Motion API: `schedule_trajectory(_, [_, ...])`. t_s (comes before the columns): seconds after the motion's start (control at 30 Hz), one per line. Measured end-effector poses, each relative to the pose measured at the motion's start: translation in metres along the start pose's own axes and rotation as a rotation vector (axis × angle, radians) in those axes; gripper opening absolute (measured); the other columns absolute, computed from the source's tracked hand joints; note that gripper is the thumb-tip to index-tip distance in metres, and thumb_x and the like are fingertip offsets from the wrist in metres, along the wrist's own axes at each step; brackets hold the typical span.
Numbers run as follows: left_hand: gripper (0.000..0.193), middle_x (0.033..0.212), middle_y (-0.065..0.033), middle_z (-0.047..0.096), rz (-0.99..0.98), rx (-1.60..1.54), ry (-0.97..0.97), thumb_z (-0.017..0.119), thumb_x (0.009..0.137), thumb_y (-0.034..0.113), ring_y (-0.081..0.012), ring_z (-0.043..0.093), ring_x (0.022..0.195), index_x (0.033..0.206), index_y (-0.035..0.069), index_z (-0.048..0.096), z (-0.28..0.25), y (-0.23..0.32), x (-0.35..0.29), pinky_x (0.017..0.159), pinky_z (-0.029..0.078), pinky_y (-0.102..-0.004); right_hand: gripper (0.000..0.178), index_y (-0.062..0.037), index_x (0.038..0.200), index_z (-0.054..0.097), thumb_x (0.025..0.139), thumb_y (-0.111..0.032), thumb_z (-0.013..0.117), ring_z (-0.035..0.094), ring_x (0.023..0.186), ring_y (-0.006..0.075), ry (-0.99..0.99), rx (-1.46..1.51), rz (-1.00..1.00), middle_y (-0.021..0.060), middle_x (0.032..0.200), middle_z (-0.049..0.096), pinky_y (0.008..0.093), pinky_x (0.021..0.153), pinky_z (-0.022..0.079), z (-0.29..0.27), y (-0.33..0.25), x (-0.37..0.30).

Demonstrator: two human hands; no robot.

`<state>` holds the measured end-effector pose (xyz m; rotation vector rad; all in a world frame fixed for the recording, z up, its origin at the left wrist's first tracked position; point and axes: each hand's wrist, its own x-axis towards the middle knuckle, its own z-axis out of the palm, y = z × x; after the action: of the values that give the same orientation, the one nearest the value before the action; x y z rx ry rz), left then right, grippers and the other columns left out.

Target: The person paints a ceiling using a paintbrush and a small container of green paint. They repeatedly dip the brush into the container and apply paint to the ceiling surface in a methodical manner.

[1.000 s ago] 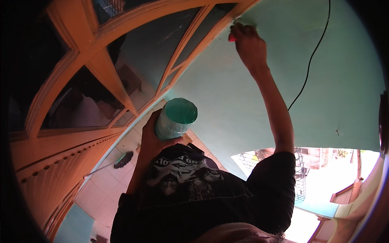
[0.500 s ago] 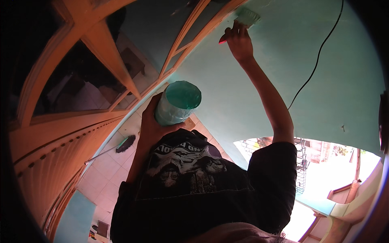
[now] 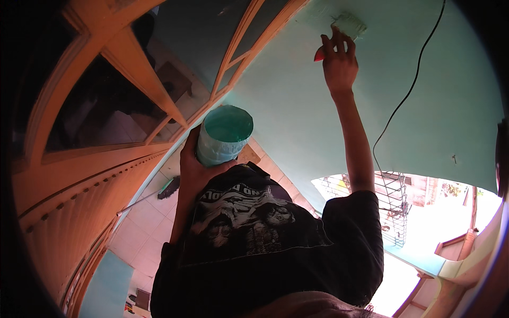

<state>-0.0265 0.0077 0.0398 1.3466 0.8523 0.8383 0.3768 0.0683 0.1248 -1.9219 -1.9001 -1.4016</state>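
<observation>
I judge the container [image 3: 219,152] thin-walled, squeezable and spill-prone, best cupped low, where my left hand [image 3: 199,170] wraps its side, in front of the black shirt [image 3: 265,281]. It's translucent, pale green, open-topped, with green liquid [image 3: 228,127] inside. My right hand [image 3: 339,68] pinches the brush [image 3: 350,25], stiff-handled, red-ended; its pale-green bristles meet the wall [image 3: 297,106] near the window frame [image 3: 127,61] edge, though my feed barely shows the contact.

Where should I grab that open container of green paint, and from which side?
Probably best to grip the container around its side, below the rim, from the left, where the left hand holds it: it's roughly cylindrical, and its open mouth faces up with green paint inside.
</observation>
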Motion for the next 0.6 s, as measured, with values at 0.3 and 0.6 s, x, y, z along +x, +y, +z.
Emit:
schedule_trajectory(0.3, [0.091,0.123,-0.0131,0.063,0.077,0.022,-0.092,0.096,0.058,0.020,-0.0266,0.063,0.116,0.135,0.002,0.051,0.007,0.005,0.011,0.100,0.050,-0.0413,0.024,-0.0169,0.103,0.068,0.081,-0.008,0.070,0.065,0.111,0.0229,-0.290,0.186,-0.065,0.0025,0.127,0.066,0.0313,0.077,0.064,0.043,-0.045,-0.065])
schedule_trajectory(0.6, [0.094,0.126,-0.0165,0.065,0.116,0.017,-0.113,0.097,0.062,0.032,-0.0306,0.064,0.117,0.138,0.001,0.051,0.014,-0.005,0.011,0.102,0.050,-0.0434,0.028,-0.0169,0.106,0.071,0.080,-0.005,0.072,0.063,0.113,0.0227,0.162,0.032,-0.008,0.0004,0.127,0.068,0.0322,0.073,0.063,-0.018,0.013,0.062])
